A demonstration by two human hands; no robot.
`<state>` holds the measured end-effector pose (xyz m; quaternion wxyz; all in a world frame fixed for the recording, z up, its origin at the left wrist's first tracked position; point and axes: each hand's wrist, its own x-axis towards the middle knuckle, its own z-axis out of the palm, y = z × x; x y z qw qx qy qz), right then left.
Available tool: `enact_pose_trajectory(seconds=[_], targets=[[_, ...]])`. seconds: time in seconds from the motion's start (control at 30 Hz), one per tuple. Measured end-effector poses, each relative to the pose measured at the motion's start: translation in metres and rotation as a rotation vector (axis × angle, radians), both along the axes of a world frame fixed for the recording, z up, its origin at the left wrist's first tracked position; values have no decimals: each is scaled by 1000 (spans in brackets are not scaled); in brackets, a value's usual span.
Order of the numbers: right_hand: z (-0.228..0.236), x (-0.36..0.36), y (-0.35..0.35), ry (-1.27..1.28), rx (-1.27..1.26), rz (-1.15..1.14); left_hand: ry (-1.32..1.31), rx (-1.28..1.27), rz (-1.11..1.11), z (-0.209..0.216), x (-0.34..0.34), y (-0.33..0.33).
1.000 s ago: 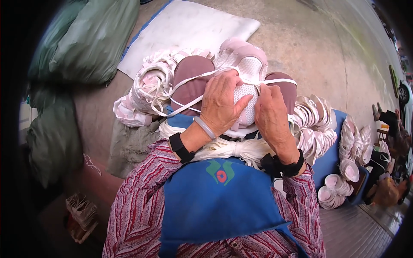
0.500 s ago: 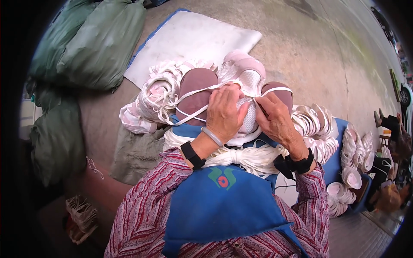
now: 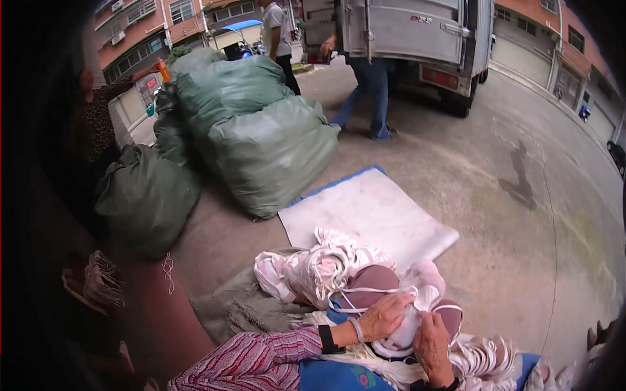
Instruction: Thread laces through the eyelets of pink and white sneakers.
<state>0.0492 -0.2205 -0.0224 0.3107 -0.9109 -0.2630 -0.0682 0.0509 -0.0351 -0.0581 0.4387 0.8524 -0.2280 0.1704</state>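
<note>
Between my knees [image 3: 375, 277] rests a pink and white mesh shoe upper [image 3: 428, 276], its pink end pointing away from me. My left hand [image 3: 385, 317] lies across its left side, fingertips closed on a white shoelace [image 3: 362, 290] that loops out over my left knee. On the right side, my right hand [image 3: 432, 345] pinches the lace close to the upper's middle, fingers bent together. The exact threading under my fingertips is too small to make out. A bundle of loose white laces [image 3: 381, 369] lies across my lap, partly hidden by my forearms.
Rolled pink-white uppers [image 3: 326, 267] are heaped beyond my left knee; more laced pieces [image 3: 482, 357] sit at right. A white sheet [image 3: 372, 212] lies on the ground ahead. Large green sacks [image 3: 274, 146] stand at left, near a truck [image 3: 407, 32] and several people.
My view has tilted up and swung left, bringing the truck, people and buildings into sight. Both hands stay at the shoe upper, still gripping the lace.
</note>
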Motion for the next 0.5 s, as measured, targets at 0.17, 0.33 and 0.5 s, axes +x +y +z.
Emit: enact_pose_trajectory(seconds=[0.17, 0.33, 0.5], targets=[[1, -1, 2, -90, -153, 47, -23, 69, 82, -8, -8, -2], [-9, 8, -2, -166, -261, 111, -78, 126, 187, -21, -4, -9], [16, 18, 3, -232, -367, 104, -76, 152, 157, -41, 6, -18]])
